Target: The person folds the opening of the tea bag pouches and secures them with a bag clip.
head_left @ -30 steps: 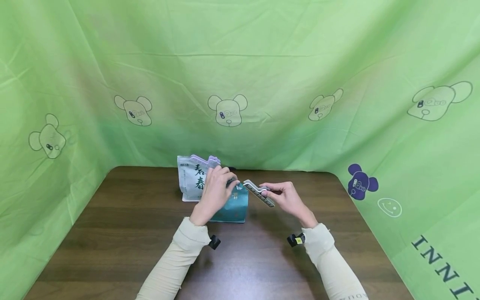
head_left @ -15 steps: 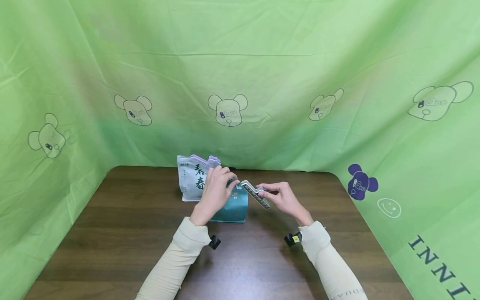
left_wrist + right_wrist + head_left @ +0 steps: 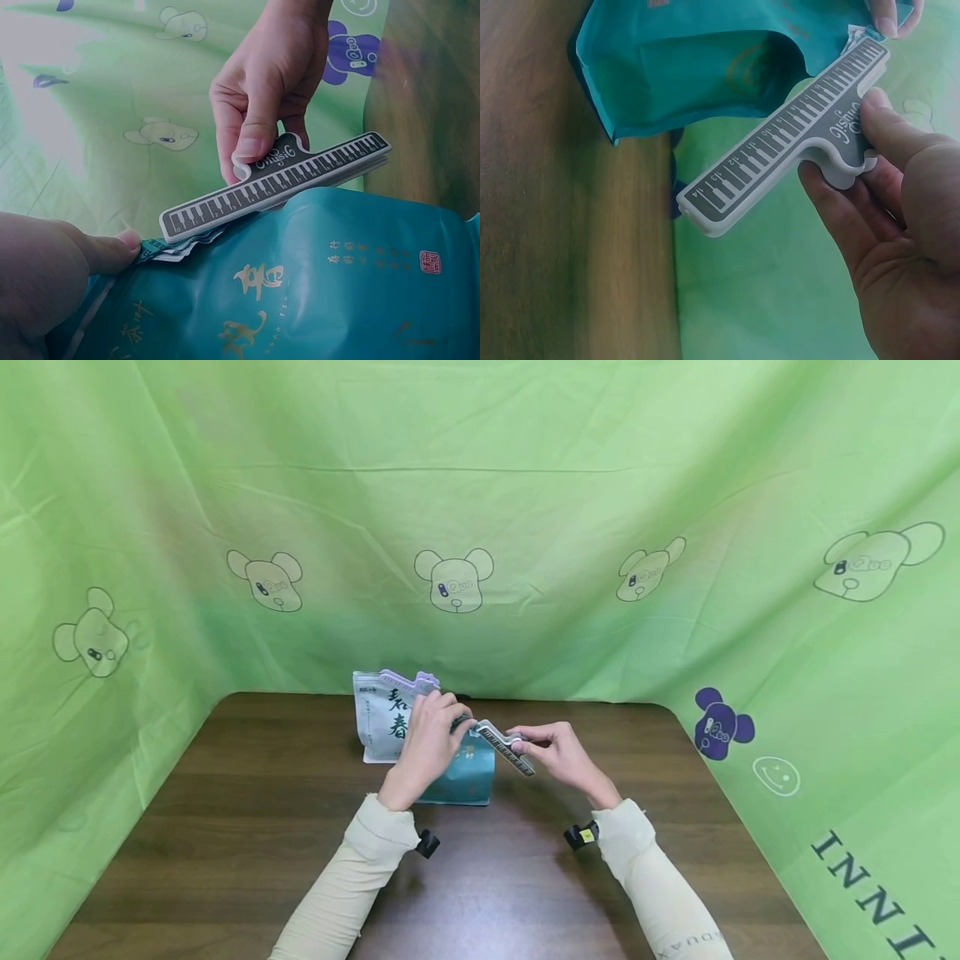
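A teal tea bag (image 3: 465,777) with gold characters stands on the table, its top edge folded. My left hand (image 3: 429,735) pinches that folded top at one end, thumb (image 3: 112,251) on the near side. In my right hand (image 3: 562,756) is a grey and white bag clip (image 3: 277,180) printed with piano keys, gripped by its handle between thumb and fingers. One end of the clip (image 3: 506,750) lies at the folded edge close to my left fingertips; the other end sticks out past the bag. Whether the clip's jaws hold the fold, I cannot tell.
Behind and left of the teal bag stands a pale silver bag (image 3: 378,718) with dark characters. A purple clip (image 3: 408,682) sits along its top edge. The brown wooden table (image 3: 247,843) ends at a green printed curtain (image 3: 480,485).
My right hand has moved a little left with the bag clip, bringing the clip's end to the teal bag's folded top. My left hand has stayed in place.
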`<state>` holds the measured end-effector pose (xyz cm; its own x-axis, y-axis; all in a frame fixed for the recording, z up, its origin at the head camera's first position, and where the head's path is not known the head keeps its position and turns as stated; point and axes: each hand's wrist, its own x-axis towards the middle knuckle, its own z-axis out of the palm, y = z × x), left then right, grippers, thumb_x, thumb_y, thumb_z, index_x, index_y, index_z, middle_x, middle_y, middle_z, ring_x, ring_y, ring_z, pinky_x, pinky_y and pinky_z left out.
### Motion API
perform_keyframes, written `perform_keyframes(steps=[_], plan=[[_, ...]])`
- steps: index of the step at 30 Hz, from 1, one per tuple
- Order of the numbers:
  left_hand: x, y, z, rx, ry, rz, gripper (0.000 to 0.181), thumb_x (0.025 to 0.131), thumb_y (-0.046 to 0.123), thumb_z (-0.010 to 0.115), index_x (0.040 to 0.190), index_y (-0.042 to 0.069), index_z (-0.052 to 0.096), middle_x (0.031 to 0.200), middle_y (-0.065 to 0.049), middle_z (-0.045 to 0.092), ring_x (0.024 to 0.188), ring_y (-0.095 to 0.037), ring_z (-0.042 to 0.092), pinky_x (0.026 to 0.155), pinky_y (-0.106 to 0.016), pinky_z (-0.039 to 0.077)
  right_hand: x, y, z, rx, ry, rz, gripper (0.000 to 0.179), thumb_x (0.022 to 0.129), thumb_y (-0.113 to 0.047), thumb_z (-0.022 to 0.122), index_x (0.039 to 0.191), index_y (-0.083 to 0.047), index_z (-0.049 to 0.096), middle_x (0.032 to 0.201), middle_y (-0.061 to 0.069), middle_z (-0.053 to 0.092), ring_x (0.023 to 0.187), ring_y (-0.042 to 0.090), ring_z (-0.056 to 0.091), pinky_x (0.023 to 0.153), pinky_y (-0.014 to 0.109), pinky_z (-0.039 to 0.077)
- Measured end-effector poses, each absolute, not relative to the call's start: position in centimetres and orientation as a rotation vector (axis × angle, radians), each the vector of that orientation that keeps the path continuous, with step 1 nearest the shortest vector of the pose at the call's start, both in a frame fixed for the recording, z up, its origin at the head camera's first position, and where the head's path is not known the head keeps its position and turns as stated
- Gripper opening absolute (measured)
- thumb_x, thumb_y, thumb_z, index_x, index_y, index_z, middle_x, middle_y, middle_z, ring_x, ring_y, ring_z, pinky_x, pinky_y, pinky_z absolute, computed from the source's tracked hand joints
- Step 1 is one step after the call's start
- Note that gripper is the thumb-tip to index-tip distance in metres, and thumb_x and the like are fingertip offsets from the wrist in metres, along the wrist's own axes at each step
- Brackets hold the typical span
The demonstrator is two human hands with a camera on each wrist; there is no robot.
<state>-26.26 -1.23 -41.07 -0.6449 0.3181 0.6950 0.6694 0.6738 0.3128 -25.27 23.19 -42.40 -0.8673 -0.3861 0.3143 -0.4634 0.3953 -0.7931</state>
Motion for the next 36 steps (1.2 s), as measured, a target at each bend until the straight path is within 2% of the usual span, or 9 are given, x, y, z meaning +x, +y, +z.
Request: perform_keyframes(steps=[4,10,16,18,22,26,30,36], plan=[[-26.2,-1.4,-41.1,-0.754,-2.269,-0.751,0.008,0.085,0.015,0.082,0.088,0.010,0.077,0.079,0.001,0.063,0.075,-0.020,0.049,0.073,-0.036,0.036,-25.5,22.5,-42.3,0.821,-2.541,1.496,0.023,0.091,0.002,0.072,0.112,0.011,0.073,0.103,0.022,0.075,0.082,0.008,0.070,0.071,0.040,0.060],[-26.4,-1.4,-41.3,-0.774,-2.267,-0.771,0.007,0.086,0.015,0.082,0.089,0.010,0.077,0.080,0.000,0.063,0.076,-0.020,0.049,0.073,-0.035,0.036,-25.7,22.1,-42.2,0.844,-2.514,1.498,0.022,0.090,0.004,0.072,0.111,0.009,0.074,0.103,0.022,0.075,0.079,0.010,0.070,0.069,0.049,0.059],[-26.4,-1.7,-41.2,-0.801,-2.260,-0.782,0.005,0.090,0.012,0.078,0.090,0.008,0.075,0.082,-0.001,0.064,0.078,-0.021,0.049,0.075,-0.036,0.035,-26.0,21.8,-41.9,0.850,-2.515,1.495,0.024,0.091,0.001,0.073,0.113,0.010,0.073,0.103,0.022,0.075,0.079,0.015,0.071,0.068,0.039,0.060],[-26.4,-1.8,-41.2,-0.814,-2.257,-0.794,0.004,0.092,0.011,0.074,0.092,0.007,0.075,0.084,-0.002,0.066,0.079,-0.022,0.050,0.076,-0.037,0.036,-26.0,21.6,-41.7,0.855,-2.508,1.499,0.024,0.091,0.001,0.072,0.112,0.011,0.073,0.102,0.022,0.076,0.079,0.018,0.072,0.068,0.039,0.060],[-26.4,-1.8,-41.4,-0.810,-2.229,-0.873,0.005,0.095,0.010,0.069,0.093,0.005,0.071,0.089,-0.006,0.068,0.083,-0.024,0.053,0.079,-0.038,0.039,-25.9,21.4,-41.5,0.858,-2.491,1.499,0.023,0.090,0.002,0.072,0.111,0.010,0.073,0.100,0.022,0.076,0.078,0.023,0.072,0.068,0.048,0.059],[-26.6,-1.5,-41.6,-0.791,-2.167,-0.951,0.008,0.096,0.009,0.069,0.088,0.006,0.067,0.087,-0.006,0.067,0.083,-0.025,0.054,0.079,-0.039,0.039,-25.9,21.4,-41.6,0.845,-2.488,1.516,0.022,0.091,0.002,0.072,0.112,0.009,0.074,0.100,0.022,0.076,0.079,0.026,0.073,0.069,0.053,0.058],[-26.7,-1.4,-41.8,-0.793,-2.101,-0.975,0.013,0.095,0.007,0.070,0.083,0.006,0.064,0.083,-0.006,0.065,0.080,-0.025,0.052,0.078,-0.040,0.038,-26.0,21.4,-41.6,0.846,-2.482,1.542,0.023,0.091,0.002,0.072,0.112,0.011,0.072,0.102,0.023,0.075,0.080,0.020,0.073,0.070,0.057,0.057],[-26.8,-1.4,-41.9,-0.780,-2.061,-1.036,0.009,0.092,0.006,0.073,0.084,0.004,0.069,0.083,-0.007,0.067,0.080,-0.025,0.054,0.078,-0.041,0.039,-26.1,21.1,-41.4,0.860,-2.474,1.516,0.023,0.091,0.002,0.072,0.111,0.011,0.073,0.102,0.023,0.075,0.079,0.009,0.070,0.069,0.049,0.059]])
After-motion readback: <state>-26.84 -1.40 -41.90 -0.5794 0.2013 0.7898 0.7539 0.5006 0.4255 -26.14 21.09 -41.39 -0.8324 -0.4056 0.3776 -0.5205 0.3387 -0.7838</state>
